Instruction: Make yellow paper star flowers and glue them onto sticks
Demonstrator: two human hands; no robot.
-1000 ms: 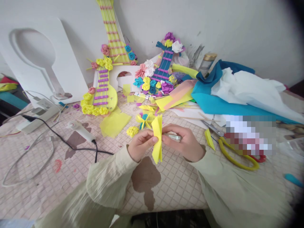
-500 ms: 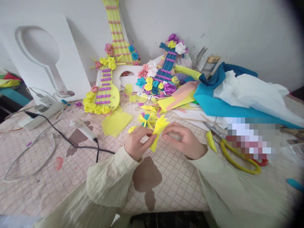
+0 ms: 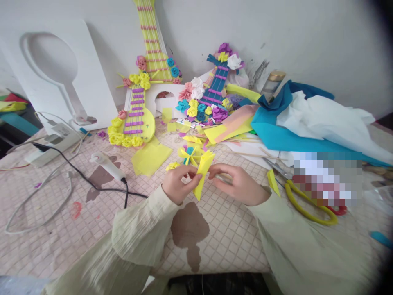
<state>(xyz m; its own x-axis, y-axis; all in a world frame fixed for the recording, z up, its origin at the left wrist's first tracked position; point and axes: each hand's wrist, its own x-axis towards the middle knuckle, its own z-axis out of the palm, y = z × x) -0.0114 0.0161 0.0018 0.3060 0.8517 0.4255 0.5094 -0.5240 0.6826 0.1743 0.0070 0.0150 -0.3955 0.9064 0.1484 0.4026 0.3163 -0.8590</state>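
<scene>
A folded piece of yellow paper (image 3: pixel 203 174) stands tilted between my hands, its upper end made of several layered edges. My left hand (image 3: pixel 179 183) pinches it low down between thumb and fingers. Just to its right is my right hand (image 3: pixel 238 183), fingers curved and thumb close to the fingertips near the paper's right edge. Whether those fingertips hold anything is too small to tell. Behind the paper lie a yellow and blue paper flower (image 3: pixel 188 155) and a small yellow crumpled piece (image 3: pixel 172 166).
Yellow sheets (image 3: pixel 151 157) and a white glue gun (image 3: pixel 108 166) with a black cord lie left. Decorated paper instruments (image 3: pixel 144 123) lean at the back. Yellow-handled scissors (image 3: pixel 307 209) and blue and white paper (image 3: pixel 325 119) are right; a white cut-out board (image 3: pixel 92 69) stands back left.
The yellow paper has tipped a little, its top now narrower and its lower end slightly lower. My right hand's fingertips have moved slightly left, closer to it.
</scene>
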